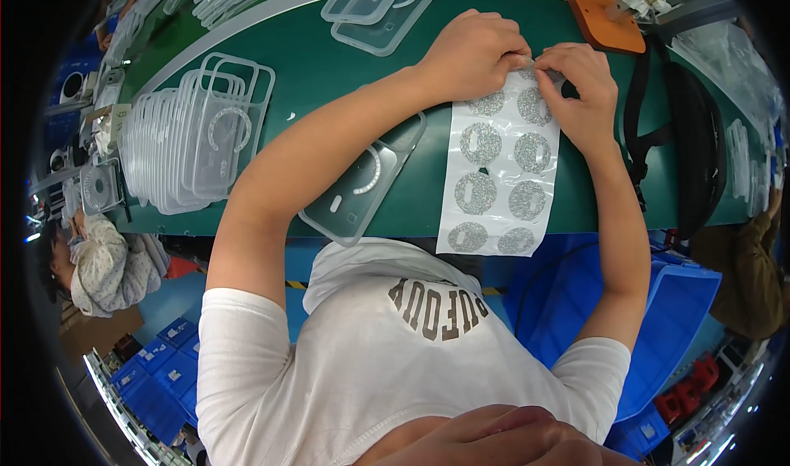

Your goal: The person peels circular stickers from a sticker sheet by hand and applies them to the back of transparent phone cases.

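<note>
A white sheet of round silver glitter stickers (487, 157) lies in front of me, its lower end hanging past the table's near edge. My left hand (477, 48) is closed at the top of the sheet, fingertips pinching there. Close beside it, my right hand (581, 87) pinches the same upper edge, thumb and forefinger nearly meeting the left fingertips. Whether a sticker is lifted between them is too small to tell. Partly under my left forearm lies a clear phone case (350, 198) with a white ring on it.
A row of stacked clear phone cases (185, 141) stands on the green table (304, 58) at left. More clear cases (383, 21) lie at the far side. An orange block (605, 20) and a black bag (695, 141) are at right. A blue bin (658, 326) stands below. Other people sit nearby.
</note>
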The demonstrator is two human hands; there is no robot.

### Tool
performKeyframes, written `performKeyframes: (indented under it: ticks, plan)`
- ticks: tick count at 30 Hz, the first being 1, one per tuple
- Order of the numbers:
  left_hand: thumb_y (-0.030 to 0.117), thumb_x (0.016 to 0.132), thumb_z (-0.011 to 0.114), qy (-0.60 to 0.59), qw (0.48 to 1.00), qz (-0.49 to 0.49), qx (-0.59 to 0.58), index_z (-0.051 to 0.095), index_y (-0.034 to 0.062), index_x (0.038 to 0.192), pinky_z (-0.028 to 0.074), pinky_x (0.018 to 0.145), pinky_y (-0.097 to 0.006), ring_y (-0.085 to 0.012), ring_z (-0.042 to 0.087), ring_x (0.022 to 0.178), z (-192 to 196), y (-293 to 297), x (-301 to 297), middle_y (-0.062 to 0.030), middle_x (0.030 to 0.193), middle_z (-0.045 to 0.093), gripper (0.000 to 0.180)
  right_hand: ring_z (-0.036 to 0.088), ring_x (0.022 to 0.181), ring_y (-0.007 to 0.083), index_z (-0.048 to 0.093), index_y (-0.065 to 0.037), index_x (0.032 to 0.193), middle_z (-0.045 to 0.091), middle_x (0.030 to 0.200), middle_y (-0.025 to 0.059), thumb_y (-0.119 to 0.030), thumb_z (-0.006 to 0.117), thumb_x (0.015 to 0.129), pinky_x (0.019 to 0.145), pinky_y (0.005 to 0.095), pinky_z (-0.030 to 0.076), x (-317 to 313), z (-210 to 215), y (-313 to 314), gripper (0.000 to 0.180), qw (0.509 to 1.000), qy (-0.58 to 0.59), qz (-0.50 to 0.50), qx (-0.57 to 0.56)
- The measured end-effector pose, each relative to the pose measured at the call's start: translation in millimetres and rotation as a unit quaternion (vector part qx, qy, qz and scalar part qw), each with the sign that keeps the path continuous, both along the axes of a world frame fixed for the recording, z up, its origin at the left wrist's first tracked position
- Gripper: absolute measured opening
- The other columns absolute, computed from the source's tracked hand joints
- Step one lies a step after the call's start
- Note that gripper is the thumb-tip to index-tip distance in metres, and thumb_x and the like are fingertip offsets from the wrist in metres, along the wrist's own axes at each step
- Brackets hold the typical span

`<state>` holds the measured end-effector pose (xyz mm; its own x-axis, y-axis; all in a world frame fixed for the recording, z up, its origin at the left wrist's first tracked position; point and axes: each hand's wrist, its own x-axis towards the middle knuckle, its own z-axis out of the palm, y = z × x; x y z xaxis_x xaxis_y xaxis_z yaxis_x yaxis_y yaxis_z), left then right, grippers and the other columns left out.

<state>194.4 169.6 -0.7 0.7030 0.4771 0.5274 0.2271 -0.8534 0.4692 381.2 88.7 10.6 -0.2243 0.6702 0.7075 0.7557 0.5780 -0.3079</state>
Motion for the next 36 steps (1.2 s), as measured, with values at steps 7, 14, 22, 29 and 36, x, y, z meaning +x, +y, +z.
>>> performKeyframes:
  ticks: [7, 14, 22, 29, 36]
  plan:
    - [0.011, 0.083, 0.071, -0.023, 0.999, -0.006, -0.021, 0.073, 0.0053, 0.084, 0.046, 0.072, -0.038, -0.0261, 0.06, 0.076, -2.6, 1.7, 0.0, -0.0068, 0.076, 0.062, 0.006, 0.064, 0.085, 0.0188, 0.071, -0.009, 0.084, 0.068, 0.088, -0.0006, -0.001, 0.077, 0.067, 0.075, 0.0329, 0.044, -3.0, -0.1, -2.0, 0.02, 1.0, 0.005, -0.029, 0.007]
    - [0.013, 0.083, 0.072, -0.016, 1.0, 0.002, -0.018, 0.074, 0.0051, 0.086, 0.048, 0.071, -0.038, -0.0268, 0.06, 0.076, -4.1, 1.7, 2.8, -0.0075, 0.077, 0.064, 0.008, 0.062, 0.083, 0.019, 0.071, -0.01, 0.085, 0.067, 0.088, -0.0018, -0.006, 0.078, 0.065, 0.074, 0.0333, 0.044, 2.9, 5.3, -4.4, 0.022, 0.98, -0.167, -0.046, 0.095]
    - [0.02, 0.081, 0.073, -0.047, 0.96, 0.176, 0.212, 0.075, 0.013, 0.099, 0.049, 0.078, -0.04, -0.0256, 0.062, 0.09, 3.9, -2.4, 6.1, -0.0021, 0.096, 0.068, 0.02, 0.064, 0.086, 0.0206, 0.071, -0.009, 0.086, 0.068, 0.092, 0.0007, -0.003, 0.08, 0.069, 0.075, 0.0326, 0.047, 9.1, 12.3, -17.2, 0.021, 0.986, -0.029, -0.116, 0.113]
    - [0.014, 0.078, 0.073, 0.08, 0.991, 0.092, 0.055, 0.067, 0.0078, 0.113, 0.048, 0.083, -0.042, -0.0294, 0.061, 0.1, 109.2, -50.7, -98.3, -0.0103, 0.107, 0.066, 0.036, 0.063, 0.094, 0.0158, 0.07, -0.001, 0.089, 0.069, 0.098, 0.007, -0.002, 0.078, 0.079, 0.083, 0.0262, 0.046, -15.1, 36.7, -51.2, 0.013, 0.979, 0.156, -0.123, -0.051]
    - [0.019, 0.066, 0.084, 0.066, 0.983, 0.155, -0.076, 0.073, 0.0128, 0.107, 0.049, 0.092, -0.043, -0.033, 0.056, 0.116, 49.1, -173.2, -206.4, -0.0077, 0.119, 0.064, 0.042, 0.059, 0.1, 0.0169, 0.067, 0.001, 0.089, 0.065, 0.108, 0.0094, 0.002, 0.071, 0.082, 0.091, 0.0292, 0.043, -104.4, 57.5, -80.4, 0.008, 0.92, 0.24, 0.06, -0.302]
